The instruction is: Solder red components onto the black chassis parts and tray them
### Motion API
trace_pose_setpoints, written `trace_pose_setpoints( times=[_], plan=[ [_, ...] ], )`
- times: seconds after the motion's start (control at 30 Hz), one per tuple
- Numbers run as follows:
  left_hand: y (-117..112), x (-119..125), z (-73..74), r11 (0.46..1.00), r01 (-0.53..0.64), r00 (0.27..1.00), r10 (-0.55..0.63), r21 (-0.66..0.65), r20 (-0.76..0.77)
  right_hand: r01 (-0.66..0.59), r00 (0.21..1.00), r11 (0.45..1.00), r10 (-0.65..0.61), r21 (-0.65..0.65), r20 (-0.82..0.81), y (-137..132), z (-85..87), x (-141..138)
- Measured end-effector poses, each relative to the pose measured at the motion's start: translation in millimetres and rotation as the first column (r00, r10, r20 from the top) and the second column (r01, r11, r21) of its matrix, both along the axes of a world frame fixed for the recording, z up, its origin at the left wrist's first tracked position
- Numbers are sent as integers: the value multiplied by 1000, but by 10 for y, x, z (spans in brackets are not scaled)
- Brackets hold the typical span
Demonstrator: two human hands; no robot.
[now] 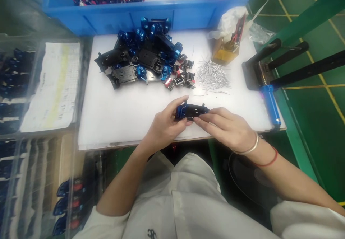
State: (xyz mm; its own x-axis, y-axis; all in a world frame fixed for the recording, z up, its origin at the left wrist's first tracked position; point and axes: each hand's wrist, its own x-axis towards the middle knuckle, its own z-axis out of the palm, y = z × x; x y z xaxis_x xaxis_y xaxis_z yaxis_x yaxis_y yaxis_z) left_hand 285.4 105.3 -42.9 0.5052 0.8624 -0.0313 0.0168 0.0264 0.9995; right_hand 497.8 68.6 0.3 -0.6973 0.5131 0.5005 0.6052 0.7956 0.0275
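Observation:
Over the front part of the white work board, my left hand (168, 124) grips the left end of a toy car chassis (193, 110), black with blue parts. At its right end, the fingers of my right hand (226, 127) are closed on the same chassis. Beyond my hands lies a pile of black and blue chassis parts (148, 57). Small red, black and silver parts (181, 75) sit beside that pile. To their right is a heap of thin metal pins (212, 75). My fingers hide both ends of the held chassis.
A blue bin (188, 14) with red and black parts stands at the back. A yellow box (226, 50) holds white wrapping. At right, a blue-handled tool (271, 104) lies by a black stand. A paper sheet (51, 88) rests on clear trays at left.

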Motion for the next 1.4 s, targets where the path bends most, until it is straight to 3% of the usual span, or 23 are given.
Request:
trace_pose_setpoints(
  times=[0.97,1.4],
  plan=[
    [35,5,40,999,35,996,-35,-1,-83,-38,999,998,36,56,41,62,-112,60],
    [24,11,56,1000,24,994,-25,-14,-107,40,998,998,-41,-41,-48,37,-211,98]
  ],
)
